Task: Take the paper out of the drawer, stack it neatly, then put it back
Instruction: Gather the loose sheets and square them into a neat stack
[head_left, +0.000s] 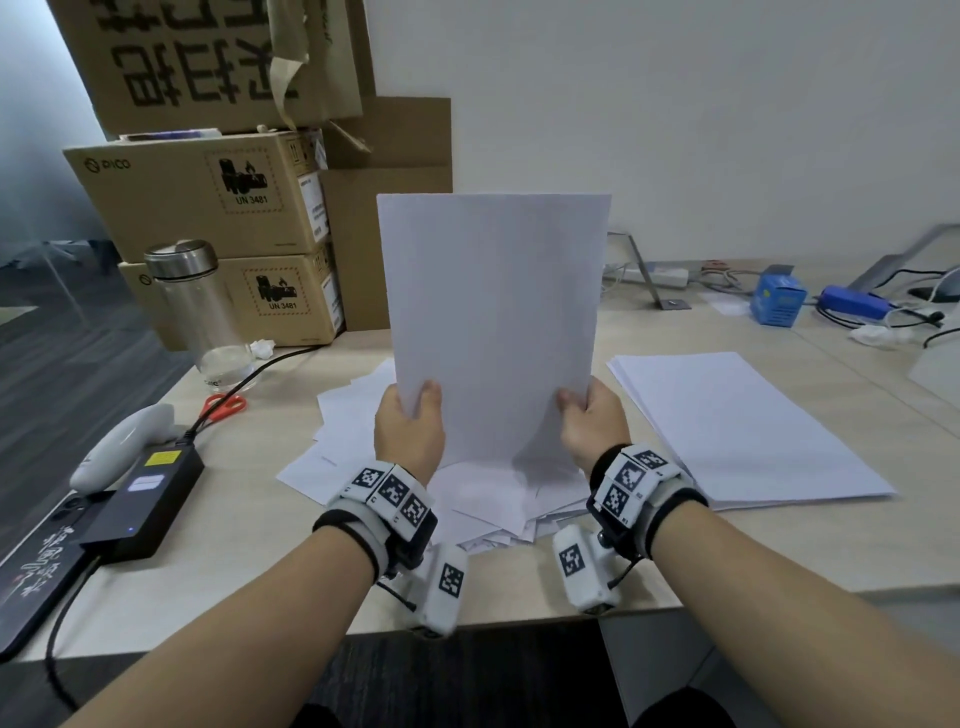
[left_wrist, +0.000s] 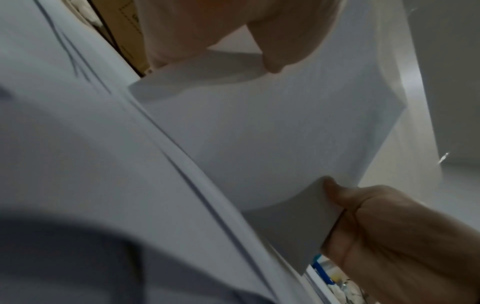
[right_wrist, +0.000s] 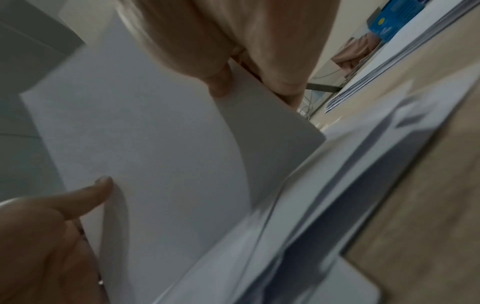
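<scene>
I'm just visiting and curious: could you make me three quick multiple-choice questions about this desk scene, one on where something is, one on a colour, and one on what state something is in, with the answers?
1. Where does the neat paper stack lie?
A. On the desk, right of the person's hands
B. On top of the cardboard boxes
C. On the floor

2. What colour are the scissors' handles?
A. Green
B. Red-orange
C. Black

3. How is the held sheet positioned?
A. Lying flat on the desk
C. Crumpled into a ball
B. Held upright by both hands

Answers:
1. A, it rests on the desk, right of the right hand.
2. B, the handles beside the clear bottle are red-orange.
3. B, the left hand and the right hand pinch its lower edges above the loose pile.
</scene>
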